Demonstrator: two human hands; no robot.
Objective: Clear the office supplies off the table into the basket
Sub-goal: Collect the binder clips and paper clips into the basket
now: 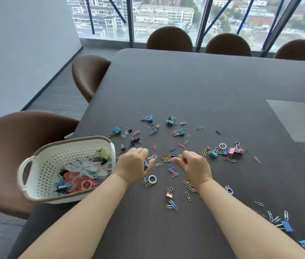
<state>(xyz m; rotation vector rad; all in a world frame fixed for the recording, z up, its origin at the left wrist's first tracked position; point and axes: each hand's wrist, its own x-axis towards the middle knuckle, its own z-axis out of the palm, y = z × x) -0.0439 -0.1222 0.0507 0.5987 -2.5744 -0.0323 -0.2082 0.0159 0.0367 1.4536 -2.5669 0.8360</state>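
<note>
Two bare forearms reach in from the bottom edge over the dark tabletop [185, 86]. The left hand [133, 163] has its grip curled round a blue binder clip [145, 164], whose wire handle pokes out past the fingers. The right hand [195, 168] has a narrow grip, with thumb and fingertips pinching a small yellow binder clip [180, 156]; whether that clip is lifted or touching the surface cannot be told.

Between the two hands lies a small heap of coloured paper clips [165, 157]. More supplies are scattered all around: a white ring [152, 179] just below the left hand, a rose-gold binder clip [169, 194] between the forearms, a cluster of pink binder clips [234, 150] to the right, a teal binder clip [117, 130] farther out, and a large blue clip [286, 226] beside the right forearm.

The white perforated basket [48, 165] with a brown woven rim sits at the tabletop's left edge, just beside the left wrist. Inside it lie a coiled white cord [77, 165], a red card [73, 179] and assorted clips.

Brown chairs [90, 75] ring the tabletop, some before a window onto buildings.
</note>
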